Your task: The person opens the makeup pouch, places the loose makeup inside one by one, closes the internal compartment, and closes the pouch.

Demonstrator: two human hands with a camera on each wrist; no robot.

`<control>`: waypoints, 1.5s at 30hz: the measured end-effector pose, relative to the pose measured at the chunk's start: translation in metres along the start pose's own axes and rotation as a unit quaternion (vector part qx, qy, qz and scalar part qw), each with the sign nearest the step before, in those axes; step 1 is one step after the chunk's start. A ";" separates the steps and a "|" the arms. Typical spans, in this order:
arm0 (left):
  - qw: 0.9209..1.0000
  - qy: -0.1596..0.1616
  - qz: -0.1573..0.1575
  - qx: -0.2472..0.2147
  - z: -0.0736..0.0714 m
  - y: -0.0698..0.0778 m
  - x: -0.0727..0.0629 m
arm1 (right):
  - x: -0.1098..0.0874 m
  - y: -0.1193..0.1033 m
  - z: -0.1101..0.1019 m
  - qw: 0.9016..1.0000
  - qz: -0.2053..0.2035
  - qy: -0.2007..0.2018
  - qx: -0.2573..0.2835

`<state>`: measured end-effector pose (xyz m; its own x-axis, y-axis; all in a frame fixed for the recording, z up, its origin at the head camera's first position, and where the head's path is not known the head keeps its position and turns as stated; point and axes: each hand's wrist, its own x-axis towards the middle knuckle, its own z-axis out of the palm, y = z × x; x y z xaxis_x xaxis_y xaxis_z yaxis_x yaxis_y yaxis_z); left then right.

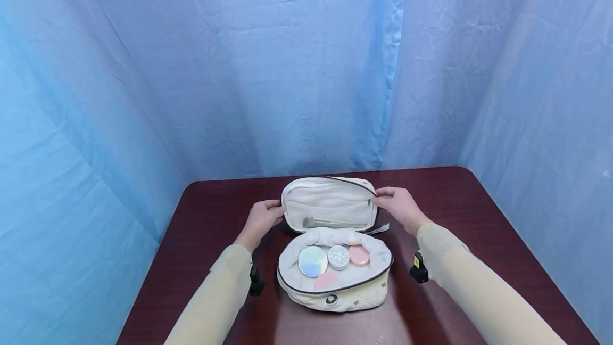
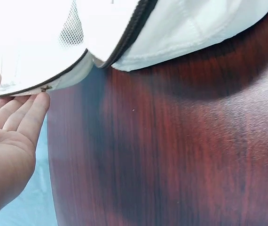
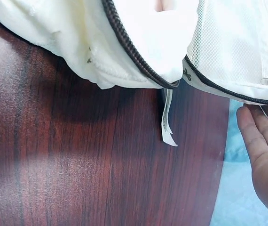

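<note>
A cream makeup bag point(image 1: 337, 302) with dark zipper edging lies unzipped on the table, its lid point(image 1: 330, 196) raised at the back. My left hand point(image 1: 261, 222) pinches the lid's left edge; in the left wrist view, the thumb is inside and the fingers point(image 2: 33, 117) are against the outside. At the opposite edge my right hand point(image 1: 399, 207) grips the lid, fingers point(image 3: 261, 127) behind it. Inside the bag sit a round iridescent compact point(image 1: 313, 261), a white round case with a star pattern point(image 1: 338, 257), a pink round case point(image 1: 359, 255) and a partly hidden pink piece point(image 1: 326, 281).
Behind a mesh pocket in the lid lies a brush point(image 1: 311, 222). A white fabric tag point(image 3: 168, 125) hangs from the bag's right side near the hinge. The dark red wooden table point(image 1: 201, 260) has blue curtains point(image 1: 306, 68) at its back and sides.
</note>
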<state>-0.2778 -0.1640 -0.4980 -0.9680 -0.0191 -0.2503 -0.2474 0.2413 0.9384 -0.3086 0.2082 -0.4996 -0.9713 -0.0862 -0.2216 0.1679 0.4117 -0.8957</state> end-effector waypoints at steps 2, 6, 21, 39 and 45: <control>1.000 0.001 0.000 -0.001 0.000 -0.001 -0.003 | -0.001 0.000 0.000 1.000 -0.002 -0.002 -0.013; 1.000 -0.002 -0.002 -0.005 -0.001 -0.004 -0.007 | -0.004 0.000 0.000 1.000 -0.008 -0.006 -0.021; 1.000 -0.002 -0.012 0.010 -0.002 -0.006 -0.017 | -0.006 0.003 0.000 1.000 -0.019 -0.019 0.002; 0.999 -0.036 -0.010 -0.040 0.025 0.019 -0.030 | -0.006 0.001 0.000 0.999 -0.028 -0.025 0.003; 0.996 -0.080 -0.001 -0.033 0.044 0.029 -0.032 | -0.007 0.001 0.000 0.999 -0.029 -0.024 0.002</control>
<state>-0.2525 -0.1133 -0.4737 -0.9497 0.1358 -0.2821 -0.2570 0.1763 0.9502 -0.3016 0.2089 -0.4986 -0.9704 -0.1532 -0.1865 0.1113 0.4012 -0.9092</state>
